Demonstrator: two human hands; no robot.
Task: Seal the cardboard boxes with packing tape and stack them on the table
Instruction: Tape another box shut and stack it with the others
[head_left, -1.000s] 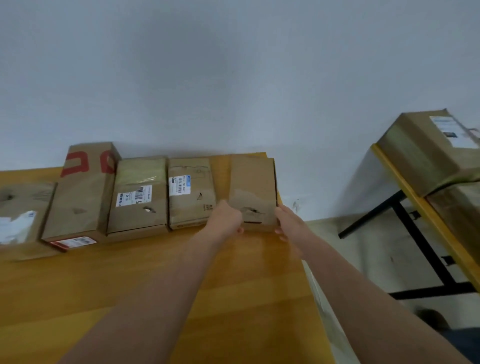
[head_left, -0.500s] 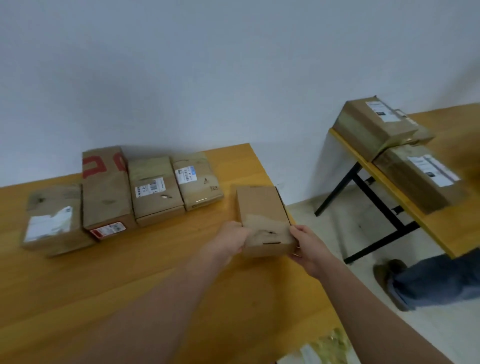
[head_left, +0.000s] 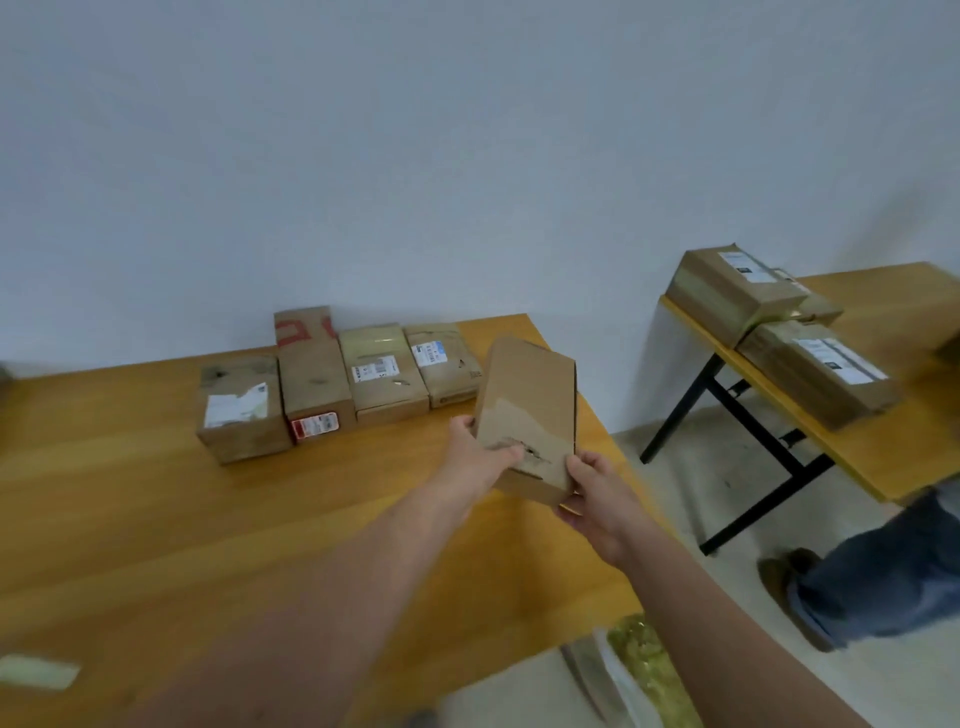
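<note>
A row of four scuffed, labelled cartons (head_left: 332, 384) sits on the smooth wooden table (head_left: 130, 519) by the wall. Right of them, the left hand (head_left: 475, 457) and right hand (head_left: 597, 499) grasp the near corners of a flat, rectangular cardboard box (head_left: 530, 410). Its face is torn, and it is held above the table's right edge with its long axis pointing away toward the wall.

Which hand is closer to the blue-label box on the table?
Left. The left hand grips the held box on its left edge, just in front of the blue-label box; the right hand grips its right corner, farther away.
</note>
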